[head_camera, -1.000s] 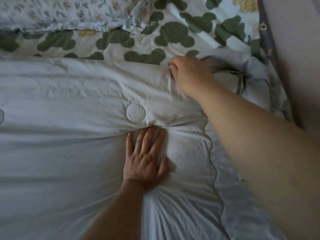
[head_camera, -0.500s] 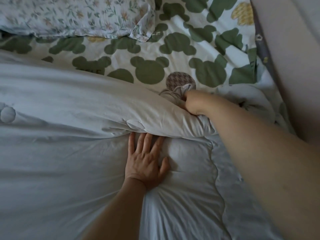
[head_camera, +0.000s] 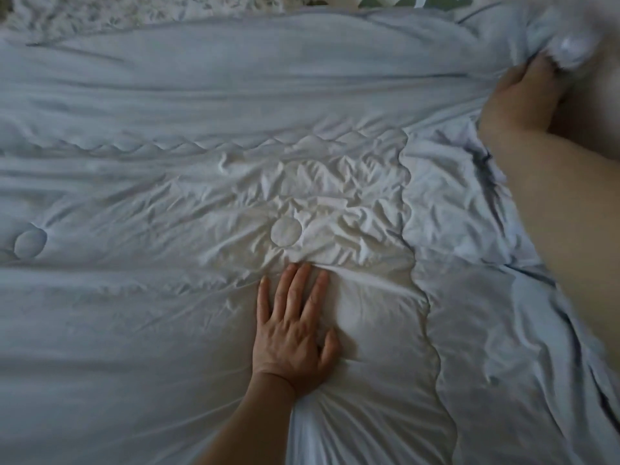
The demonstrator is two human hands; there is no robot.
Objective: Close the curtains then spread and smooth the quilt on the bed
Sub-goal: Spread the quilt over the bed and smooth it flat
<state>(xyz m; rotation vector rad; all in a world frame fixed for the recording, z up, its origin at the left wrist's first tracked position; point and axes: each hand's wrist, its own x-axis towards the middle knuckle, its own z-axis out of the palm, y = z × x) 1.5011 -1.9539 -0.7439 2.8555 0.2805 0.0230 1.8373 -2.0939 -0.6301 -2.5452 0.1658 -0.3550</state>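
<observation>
**While the left hand (head_camera: 295, 333) lies flat on the quilt (head_camera: 151, 330), the right hand (head_camera: 516, 102) grips its far corner**

Where the pale blue quilt covers the bed, it fills nearly the whole view, from the near edge up to the pillow (head_camera: 84, 15) at the top left. The left hand is open, its fingers straight and slightly spread, and it presses palm down into the padding near the middle. Its fingertips lie just below a stitched circle (head_camera: 285, 233), where the cloth is heavily creased. The right hand, at the upper right, is closed on a bunched fold of the quilt's corner, with the fingers curled under the cloth; this part is blurred. Long folds run across the quilt from that corner towards the left. A strip of green-patterned sheet (head_camera: 402, 0) shows at the top edge.
</observation>
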